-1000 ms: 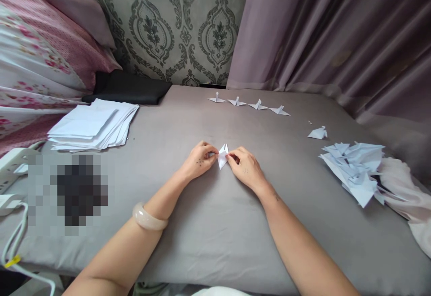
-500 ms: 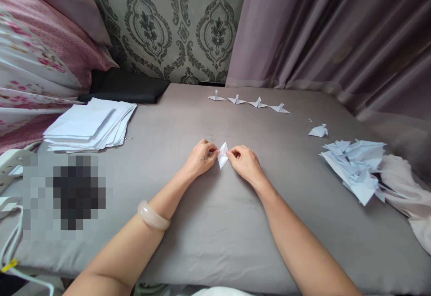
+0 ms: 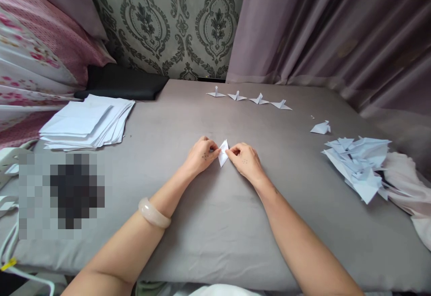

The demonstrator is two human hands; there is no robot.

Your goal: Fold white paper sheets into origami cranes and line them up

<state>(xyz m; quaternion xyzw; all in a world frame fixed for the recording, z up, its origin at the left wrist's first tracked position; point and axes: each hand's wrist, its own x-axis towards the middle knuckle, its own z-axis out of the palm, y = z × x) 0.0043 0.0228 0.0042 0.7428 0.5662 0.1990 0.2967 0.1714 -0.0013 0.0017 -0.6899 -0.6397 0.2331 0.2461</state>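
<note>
A small white sheet of paper folded into a diamond (image 3: 223,154) is held just over the grey cloth surface (image 3: 215,224), in the middle of the view. My left hand (image 3: 204,154) pinches its left corner between thumb and finger. On the right corner, my right hand (image 3: 244,158) has a like pinch. The paper's upper and lower points stick out between the two hands. Fingertip details are too small to make out.
Several folded paper cranes (image 3: 259,99) stand in a row at the back. Stacked white paper (image 3: 84,123) lies at left, before a black folded item (image 3: 123,83). At right are a single folded piece (image 3: 321,128) and a heap of folded papers (image 3: 360,163). A power strip (image 3: 8,163) sits far left.
The camera view has shifted slightly. Both hands keep their pinch on the folded paper, with hardly any visible movement.
</note>
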